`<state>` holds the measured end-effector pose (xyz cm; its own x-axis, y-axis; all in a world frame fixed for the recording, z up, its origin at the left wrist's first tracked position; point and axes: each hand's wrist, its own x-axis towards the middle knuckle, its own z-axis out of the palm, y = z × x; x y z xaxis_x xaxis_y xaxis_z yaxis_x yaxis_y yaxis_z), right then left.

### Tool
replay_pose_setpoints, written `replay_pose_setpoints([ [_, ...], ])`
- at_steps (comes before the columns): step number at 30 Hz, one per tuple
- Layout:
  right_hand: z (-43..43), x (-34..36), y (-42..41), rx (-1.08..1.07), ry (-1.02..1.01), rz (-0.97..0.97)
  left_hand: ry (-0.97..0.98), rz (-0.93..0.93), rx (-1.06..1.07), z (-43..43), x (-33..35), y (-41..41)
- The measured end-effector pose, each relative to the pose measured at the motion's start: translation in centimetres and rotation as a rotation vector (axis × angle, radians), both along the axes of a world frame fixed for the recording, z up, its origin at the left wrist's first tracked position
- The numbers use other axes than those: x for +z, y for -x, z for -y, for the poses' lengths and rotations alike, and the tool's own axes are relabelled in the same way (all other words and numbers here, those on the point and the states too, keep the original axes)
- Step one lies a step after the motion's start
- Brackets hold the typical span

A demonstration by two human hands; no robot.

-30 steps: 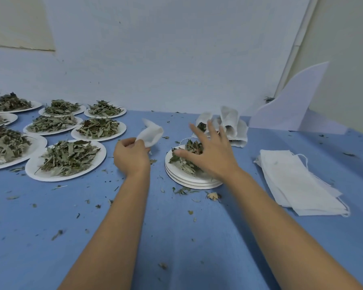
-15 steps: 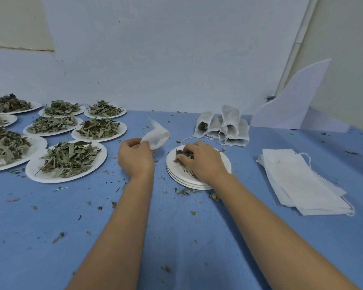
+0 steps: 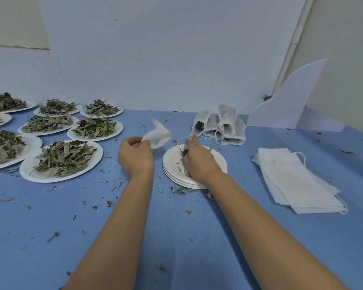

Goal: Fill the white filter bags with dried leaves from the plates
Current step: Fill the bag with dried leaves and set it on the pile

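Head view: the left hand [image 3: 135,156] was curled tight. It pinched a white bag [image 3: 156,136] between thumb and fingers. The bag stuck up and away from that hand, over toward the right hand [image 3: 199,162]. It looked puffed, but I could not tell if its mouth was open.

The right hand was just beside the left one and did not touch it. Its fingers were curled down round a small bunch of leaves [image 3: 184,152], and one finger stuck up. This hand lay on a stack [image 3: 172,164] of white plates. The top plate was nearly bare, with only a few leaves under and around the hand.

Past the right hand, near the wall, lay a heap of full bags [image 3: 224,126]. A string from them ran close to the raised finger. Off to the right of the right hand, well apart, lay a pile of flat bags [image 3: 291,178].

Left of the left hand sat a full plate [image 3: 29,173] heaped with leaves. More plates [image 3: 117,130] like it sat behind it and farther left.

Small bits [image 3: 181,190] of leaf lay on the blue table [image 3: 176,237] around both arms. A white card [image 3: 289,101] stood up far past the flat bags.
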<state>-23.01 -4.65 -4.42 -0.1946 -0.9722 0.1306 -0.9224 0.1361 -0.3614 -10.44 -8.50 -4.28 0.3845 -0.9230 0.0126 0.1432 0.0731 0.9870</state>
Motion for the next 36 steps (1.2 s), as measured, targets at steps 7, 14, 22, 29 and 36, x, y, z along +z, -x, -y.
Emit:
replay_pose_setpoints([
  [7,0.6,-0.2,-0.2,-0.029,-0.048,-0.110,-0.010,0.025,-0.016,-0.1,-0.2,0.0],
  [14,0.7,-0.4,0.4,0.051,-0.013,-0.088,0.000,0.042,-0.043,-0.5,-0.1,0.2],
  [22,0.0,1.0,0.6,-0.038,0.013,-0.199,-0.001,0.116,-0.070,-0.8,0.2,0.3],
  [29,-2.1,0.8,0.4,-0.012,-0.034,-0.089,0.011,0.117,-0.045,-1.0,0.3,0.4],
  [36,-2.2,0.2,0.2,-0.008,0.050,-0.209,0.119,0.262,0.013,-1.0,0.0,0.3],
])
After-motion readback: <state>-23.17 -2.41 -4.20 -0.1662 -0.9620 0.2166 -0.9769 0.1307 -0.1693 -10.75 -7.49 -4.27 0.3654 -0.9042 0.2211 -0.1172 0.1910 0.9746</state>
